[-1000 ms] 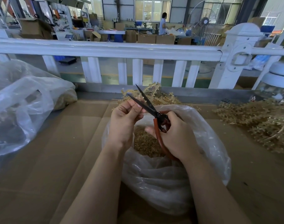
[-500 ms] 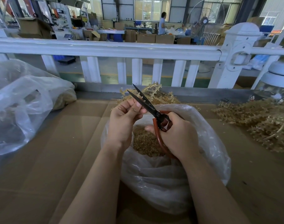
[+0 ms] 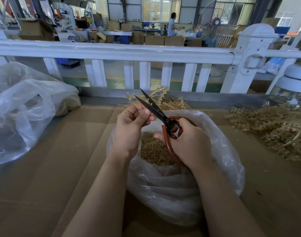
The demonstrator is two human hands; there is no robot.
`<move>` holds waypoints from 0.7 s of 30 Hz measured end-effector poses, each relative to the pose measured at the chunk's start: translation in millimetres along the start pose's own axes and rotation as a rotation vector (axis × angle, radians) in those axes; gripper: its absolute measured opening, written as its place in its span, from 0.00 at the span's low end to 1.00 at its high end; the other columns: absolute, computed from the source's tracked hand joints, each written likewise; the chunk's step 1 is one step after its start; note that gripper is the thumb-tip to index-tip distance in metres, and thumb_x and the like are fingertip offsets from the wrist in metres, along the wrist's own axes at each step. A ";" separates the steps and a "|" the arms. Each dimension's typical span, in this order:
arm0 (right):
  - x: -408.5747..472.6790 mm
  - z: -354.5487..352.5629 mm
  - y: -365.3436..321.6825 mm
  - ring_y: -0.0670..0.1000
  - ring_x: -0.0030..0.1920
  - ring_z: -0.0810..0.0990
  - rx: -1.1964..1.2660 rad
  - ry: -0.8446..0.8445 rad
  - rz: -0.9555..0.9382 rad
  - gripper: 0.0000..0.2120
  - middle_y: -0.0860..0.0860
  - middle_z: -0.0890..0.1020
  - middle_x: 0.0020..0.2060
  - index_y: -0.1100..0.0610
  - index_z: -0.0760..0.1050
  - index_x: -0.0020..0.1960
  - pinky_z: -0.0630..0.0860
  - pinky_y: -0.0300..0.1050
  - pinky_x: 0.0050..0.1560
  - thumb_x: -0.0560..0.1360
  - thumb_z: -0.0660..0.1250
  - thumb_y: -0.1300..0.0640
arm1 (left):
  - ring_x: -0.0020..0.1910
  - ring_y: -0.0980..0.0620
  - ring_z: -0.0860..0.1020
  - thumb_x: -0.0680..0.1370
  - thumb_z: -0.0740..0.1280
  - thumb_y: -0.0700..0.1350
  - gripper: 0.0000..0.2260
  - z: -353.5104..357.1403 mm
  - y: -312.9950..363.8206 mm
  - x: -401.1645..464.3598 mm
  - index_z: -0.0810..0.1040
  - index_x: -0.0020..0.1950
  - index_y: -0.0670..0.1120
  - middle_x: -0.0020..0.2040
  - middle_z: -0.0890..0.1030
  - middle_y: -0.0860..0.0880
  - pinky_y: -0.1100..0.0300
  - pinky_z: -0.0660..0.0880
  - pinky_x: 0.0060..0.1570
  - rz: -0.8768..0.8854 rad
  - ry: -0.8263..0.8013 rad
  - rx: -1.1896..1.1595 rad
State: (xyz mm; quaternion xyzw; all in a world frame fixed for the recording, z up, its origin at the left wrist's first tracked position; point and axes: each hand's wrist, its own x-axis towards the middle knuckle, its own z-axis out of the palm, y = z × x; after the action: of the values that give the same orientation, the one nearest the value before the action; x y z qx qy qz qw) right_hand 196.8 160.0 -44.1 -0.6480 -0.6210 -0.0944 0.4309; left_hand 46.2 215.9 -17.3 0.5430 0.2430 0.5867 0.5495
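The left hand's (image 3: 131, 129) fingers (image 3: 141, 115) are curled in tight, thumb tip pressed against the forefinger right beside the lower blade. Whether anything is pinched between them I cannot tell, it is too small. The right hand's (image 3: 190, 146) fingers (image 3: 186, 124) are wrapped round the red handles of the scissors (image 3: 163, 117). The thumb goes through one loop, and the other handle runs down under the palm. The dark blades stand parted, pointing up toward 11 o'clock, and the left thumb touches the nearer one. The scissors are in the air, just above the mouth of a clear plastic bag (image 3: 226, 156) that sits on the table (image 3: 69, 159) in the middle of things. Both hands hover over its opening. Inside the bag lies a heap of small golden-tan clippings (image 3: 155, 151), directly under the hands. The table is covered with brown cardboard. Beyond the bag, at 12 o'clock, a loose pile of tan beaded sprigs (image 3: 165, 100) lies against the table's far edge. A larger tangle of the same sprigs (image 3: 276, 129) spreads out at 3 o'clock, well apart from the bag. At 9 o'clock a big, crumpled, translucent sack (image 3: 26, 110) slumps on the table. A white railing (image 3: 129, 52) runs across behind the table. Past it, at 12 o'clock, is a workshop floor with cardboard boxes and a person (image 3: 171, 24) at a far bench.
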 end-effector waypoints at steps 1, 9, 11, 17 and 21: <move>0.0 -0.4 -0.1 0.42 0.34 0.76 -0.009 0.021 -0.008 0.33 0.40 0.79 0.34 0.53 0.78 0.44 0.76 0.39 0.34 0.67 0.61 0.22 | 0.37 0.55 0.77 0.80 0.63 0.34 0.08 0.4 -0.2 0.0 0.77 0.45 0.43 0.35 0.80 0.50 0.63 0.75 0.44 0.010 -0.007 0.028; -0.2 -0.1 0.8 0.41 0.30 0.74 0.007 0.079 -0.039 0.29 0.40 0.78 0.32 0.53 0.78 0.40 0.70 0.31 0.32 0.69 0.66 0.26 | 0.37 0.55 0.77 0.80 0.63 0.33 0.07 1.3 -1.9 0.2 0.76 0.46 0.43 0.36 0.78 0.49 0.63 0.75 0.44 0.019 -0.039 0.025; -0.7 0.3 1.9 0.41 0.31 0.76 0.030 0.061 -0.045 0.28 0.41 0.80 0.33 0.54 0.78 0.41 0.71 0.29 0.33 0.68 0.67 0.27 | 0.37 0.55 0.77 0.80 0.63 0.33 0.07 1.1 -2.5 0.5 0.76 0.46 0.43 0.35 0.78 0.49 0.62 0.75 0.45 0.016 -0.044 0.014; -0.7 -1.0 1.7 0.44 0.33 0.80 0.065 0.031 -0.026 0.32 0.44 0.83 0.34 0.55 0.78 0.41 0.76 0.34 0.35 0.67 0.63 0.25 | 0.37 0.55 0.76 0.80 0.62 0.33 0.07 0.5 -3.0 1.0 0.76 0.47 0.42 0.35 0.79 0.50 0.61 0.74 0.46 0.030 -0.060 -0.003; 0.5 -1.5 0.5 0.44 0.33 0.79 0.060 0.019 -0.026 0.33 0.44 0.82 0.34 0.55 0.79 0.43 0.79 0.40 0.35 0.68 0.62 0.24 | 0.37 0.55 0.76 0.80 0.62 0.32 0.07 -0.1 -2.5 1.0 0.75 0.46 0.42 0.35 0.78 0.51 0.62 0.74 0.45 0.035 -0.067 0.012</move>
State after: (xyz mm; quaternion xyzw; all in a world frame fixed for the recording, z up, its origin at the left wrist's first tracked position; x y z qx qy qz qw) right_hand 198.0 159.5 -43.1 -0.6257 -0.6279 -0.0876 0.4546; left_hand 47.3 217.5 -19.1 0.5698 0.2187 0.5761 0.5437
